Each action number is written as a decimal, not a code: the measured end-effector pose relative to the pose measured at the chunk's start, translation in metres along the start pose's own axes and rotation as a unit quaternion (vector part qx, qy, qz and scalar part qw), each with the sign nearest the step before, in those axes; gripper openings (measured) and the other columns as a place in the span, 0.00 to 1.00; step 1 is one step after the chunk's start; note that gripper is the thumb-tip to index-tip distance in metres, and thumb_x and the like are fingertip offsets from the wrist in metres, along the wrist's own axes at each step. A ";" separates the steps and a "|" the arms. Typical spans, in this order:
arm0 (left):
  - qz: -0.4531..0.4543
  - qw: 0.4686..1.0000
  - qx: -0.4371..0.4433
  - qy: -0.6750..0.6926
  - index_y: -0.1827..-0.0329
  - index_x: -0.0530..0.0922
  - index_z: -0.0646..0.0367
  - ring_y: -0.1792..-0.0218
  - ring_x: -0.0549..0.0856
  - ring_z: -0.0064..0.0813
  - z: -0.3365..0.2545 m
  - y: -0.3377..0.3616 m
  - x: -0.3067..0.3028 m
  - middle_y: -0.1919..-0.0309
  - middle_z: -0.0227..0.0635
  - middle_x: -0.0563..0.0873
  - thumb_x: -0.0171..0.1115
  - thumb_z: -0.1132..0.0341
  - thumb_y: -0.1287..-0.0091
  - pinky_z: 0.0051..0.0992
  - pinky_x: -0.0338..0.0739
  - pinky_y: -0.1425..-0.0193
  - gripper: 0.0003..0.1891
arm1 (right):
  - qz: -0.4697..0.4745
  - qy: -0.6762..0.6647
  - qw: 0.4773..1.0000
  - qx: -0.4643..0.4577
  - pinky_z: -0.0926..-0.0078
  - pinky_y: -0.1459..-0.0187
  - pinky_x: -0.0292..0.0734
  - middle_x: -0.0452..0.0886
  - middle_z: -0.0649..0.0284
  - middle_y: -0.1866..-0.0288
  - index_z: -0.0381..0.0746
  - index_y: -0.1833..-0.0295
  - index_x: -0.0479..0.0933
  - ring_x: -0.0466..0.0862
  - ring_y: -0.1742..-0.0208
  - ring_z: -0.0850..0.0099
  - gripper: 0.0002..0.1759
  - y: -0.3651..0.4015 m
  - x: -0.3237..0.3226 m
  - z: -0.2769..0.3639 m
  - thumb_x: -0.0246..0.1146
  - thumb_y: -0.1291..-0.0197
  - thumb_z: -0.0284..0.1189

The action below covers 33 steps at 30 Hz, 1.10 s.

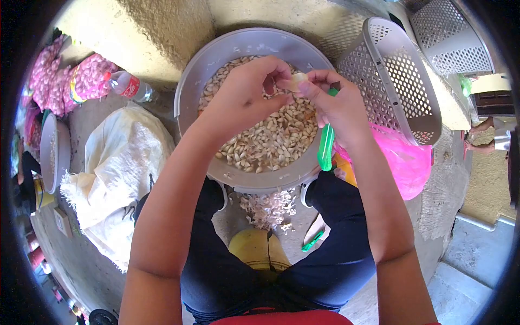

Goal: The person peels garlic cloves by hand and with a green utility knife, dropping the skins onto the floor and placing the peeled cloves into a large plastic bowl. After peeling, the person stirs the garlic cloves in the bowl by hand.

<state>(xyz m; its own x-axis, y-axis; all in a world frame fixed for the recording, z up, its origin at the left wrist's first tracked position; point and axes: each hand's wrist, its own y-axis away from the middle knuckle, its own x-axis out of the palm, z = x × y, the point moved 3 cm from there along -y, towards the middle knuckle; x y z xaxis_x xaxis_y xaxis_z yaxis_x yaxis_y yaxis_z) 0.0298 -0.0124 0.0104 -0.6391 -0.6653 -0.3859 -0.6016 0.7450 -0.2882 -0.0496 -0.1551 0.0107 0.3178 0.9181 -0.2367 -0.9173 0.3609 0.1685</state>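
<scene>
Green cutter [326, 147] and garlic clove [297, 82] were clamped in the right hand [345, 111]; whether the left hand [245, 97], just left, gripped anything, I couldn't tell

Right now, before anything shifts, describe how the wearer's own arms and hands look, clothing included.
Both bare forearms show no sleeves, and neither wrist has a watch or band. The ungloved left hand carries a small dark mark; the ungloved right hand shows no clear marking. A red fabric garment appears at the bottom edge, above dark navy cloth trousers.
</scene>
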 end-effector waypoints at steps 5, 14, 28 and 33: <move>0.023 0.997 0.028 -0.064 0.65 0.74 0.62 0.72 0.74 0.21 -0.003 0.000 -0.003 0.73 0.33 0.76 0.60 0.76 0.49 0.21 0.69 0.68 0.08 | 0.024 -0.135 0.986 0.093 0.86 0.88 0.60 0.76 0.66 0.77 0.33 0.60 0.72 0.63 0.89 0.85 0.18 0.003 0.005 -0.001 0.65 0.50 0.35; 0.036 0.997 0.041 -0.054 0.66 0.73 0.62 0.71 0.74 0.23 -0.001 0.000 -0.001 0.72 0.32 0.75 0.58 0.77 0.49 0.20 0.67 0.68 0.08 | -0.001 -0.244 0.958 0.153 0.83 0.87 0.59 0.68 0.71 0.84 0.35 0.63 0.72 0.61 0.89 0.84 0.11 0.001 0.006 -0.010 0.55 0.42 0.33; 0.022 0.969 -0.232 0.085 0.58 0.76 0.60 0.70 0.73 0.14 0.020 0.000 -0.003 0.71 0.25 0.78 0.59 0.61 0.40 0.17 0.67 0.67 0.13 | 0.051 -0.130 0.986 0.093 0.86 0.85 0.61 0.69 0.72 0.82 0.35 0.53 0.74 0.64 0.87 0.85 0.14 0.003 0.010 -0.007 0.60 0.45 0.28; -0.007 0.970 -0.218 0.108 0.63 0.79 0.61 0.72 0.75 0.14 0.023 0.000 -0.008 0.73 0.26 0.80 0.61 0.63 0.42 0.16 0.67 0.67 0.11 | 0.063 -0.151 0.983 0.088 0.86 0.85 0.61 0.72 0.70 0.79 0.36 0.53 0.75 0.65 0.86 0.85 0.14 0.004 0.010 -0.007 0.61 0.46 0.28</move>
<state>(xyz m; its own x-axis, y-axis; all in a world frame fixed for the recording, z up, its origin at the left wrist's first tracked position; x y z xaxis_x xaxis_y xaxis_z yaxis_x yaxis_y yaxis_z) 0.0462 -0.0060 -0.0063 -0.6860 -0.7051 -0.1794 -0.7268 0.6756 0.1240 -0.0518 -0.1461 0.0021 0.2849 0.9546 0.0872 -0.9069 0.2390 0.3469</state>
